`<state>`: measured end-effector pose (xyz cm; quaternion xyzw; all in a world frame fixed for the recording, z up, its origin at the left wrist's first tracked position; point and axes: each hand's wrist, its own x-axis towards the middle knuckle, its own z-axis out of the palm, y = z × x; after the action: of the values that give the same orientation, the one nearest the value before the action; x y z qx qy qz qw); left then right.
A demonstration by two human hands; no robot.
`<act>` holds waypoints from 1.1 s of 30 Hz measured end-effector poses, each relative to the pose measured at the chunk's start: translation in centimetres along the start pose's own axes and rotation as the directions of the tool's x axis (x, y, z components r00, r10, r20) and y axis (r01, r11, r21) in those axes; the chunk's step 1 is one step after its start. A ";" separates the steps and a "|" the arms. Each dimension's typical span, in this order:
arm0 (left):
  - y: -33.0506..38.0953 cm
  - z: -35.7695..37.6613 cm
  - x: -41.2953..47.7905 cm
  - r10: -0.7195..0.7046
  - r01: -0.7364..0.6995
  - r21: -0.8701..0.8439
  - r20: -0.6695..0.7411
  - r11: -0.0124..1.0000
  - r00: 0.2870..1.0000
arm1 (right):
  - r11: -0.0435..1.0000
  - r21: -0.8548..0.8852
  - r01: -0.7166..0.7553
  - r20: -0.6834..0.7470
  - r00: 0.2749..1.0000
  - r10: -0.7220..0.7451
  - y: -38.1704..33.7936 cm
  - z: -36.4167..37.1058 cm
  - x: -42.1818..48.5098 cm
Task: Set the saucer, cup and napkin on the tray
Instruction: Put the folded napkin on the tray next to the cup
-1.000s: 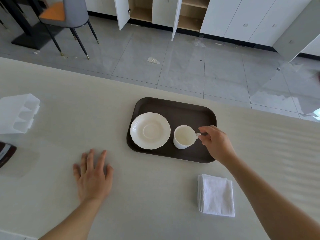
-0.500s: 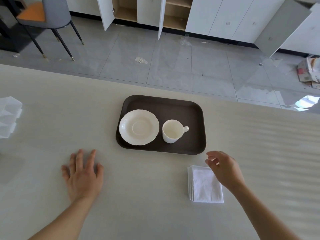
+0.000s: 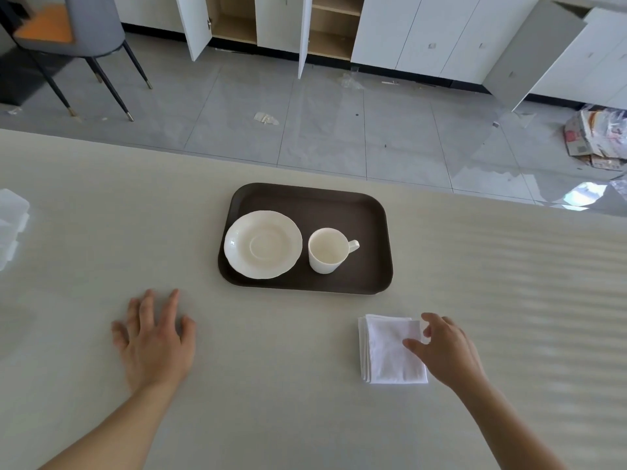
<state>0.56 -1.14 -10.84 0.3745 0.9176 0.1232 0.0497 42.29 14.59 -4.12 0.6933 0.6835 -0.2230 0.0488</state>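
A dark brown tray (image 3: pixel 315 201) lies on the pale table. On its left half rests a white saucer (image 3: pixel 263 244). A white cup (image 3: pixel 327 251) stands upright to the saucer's right, its handle pointing right. A folded white napkin (image 3: pixel 388 351) lies on the table in front of the tray's right corner. My right hand (image 3: pixel 446 351) hovers at the napkin's right edge, fingers apart, thumb over the cloth, holding nothing. My left hand (image 3: pixel 154 339) lies flat on the table, left of the tray, fingers spread.
A clear plastic container (image 3: pixel 10 225) sits at the table's left edge. Beyond the table's far edge is a tiled floor with a grey chair (image 3: pixel 84 32), open white cabinets (image 3: pixel 271 25) and a pile of packaging (image 3: pixel 597 137).
My right hand let go of the cup's handle, drew back toward me and came down to the napkin's right edge. The cup stays on the tray. My left hand stayed put.
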 end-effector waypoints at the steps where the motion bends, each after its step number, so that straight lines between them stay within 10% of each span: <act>1: 0.0 0.0 0.0 0.001 -0.001 -0.001 -0.002 1.000 1.000 | 0.999 0.024 -0.023 0.006 1.000 0.023 -0.1 0.1 -0.1; 20: -0.4 0.5 0.2 0.001 -0.001 0.004 0.001 1.000 1.000 | 0.811 0.584 -0.027 -0.052 0.996 0.071 -2.9 -4.0 0.0; 33: 0.2 -0.1 0.0 0.002 -0.002 -0.003 -0.005 1.000 1.000 | 0.382 0.924 0.006 -0.146 0.930 0.337 -7.5 -5.2 9.5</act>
<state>0.63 -1.03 -10.66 0.3749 0.9173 0.1256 0.0478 35.95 25.75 -1.25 0.6968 0.3736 -0.4418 -0.4239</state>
